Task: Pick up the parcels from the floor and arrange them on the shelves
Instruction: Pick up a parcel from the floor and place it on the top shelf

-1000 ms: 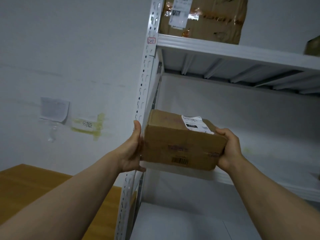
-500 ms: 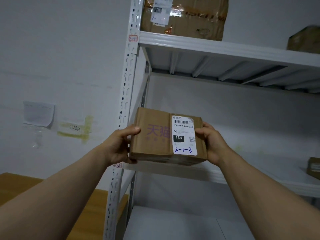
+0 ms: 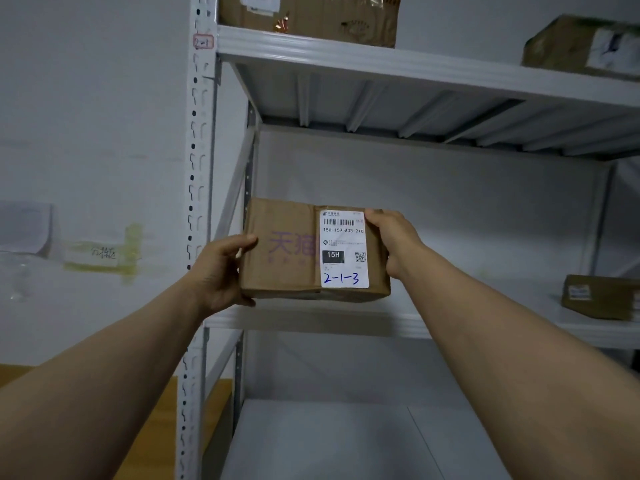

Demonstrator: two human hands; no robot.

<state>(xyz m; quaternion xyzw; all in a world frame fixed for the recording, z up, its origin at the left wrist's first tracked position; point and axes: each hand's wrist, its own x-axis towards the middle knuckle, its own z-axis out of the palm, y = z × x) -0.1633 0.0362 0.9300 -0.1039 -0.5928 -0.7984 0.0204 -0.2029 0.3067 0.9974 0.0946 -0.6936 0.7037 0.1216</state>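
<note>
Since a second ago, when it lay flat at the shelf lip, the cardboard parcel (image 3: 287,251) has been tipped up so its shipping label (image 3: 344,249), hand-marked 2-1-3, faces the camera. It's in front of the middle shelf (image 3: 311,322) edge, left hand (image 3: 221,271) gripping its left side, right hand (image 3: 391,237) gripping the top right corner; probably a slot check against the 2-1 tag (image 3: 203,42), so not placed yet. Right fingers hidden behind the box, bottom-edge contact with the shelf unclear, upper parcels (image 3: 311,12) cut off and blurred.
</note>
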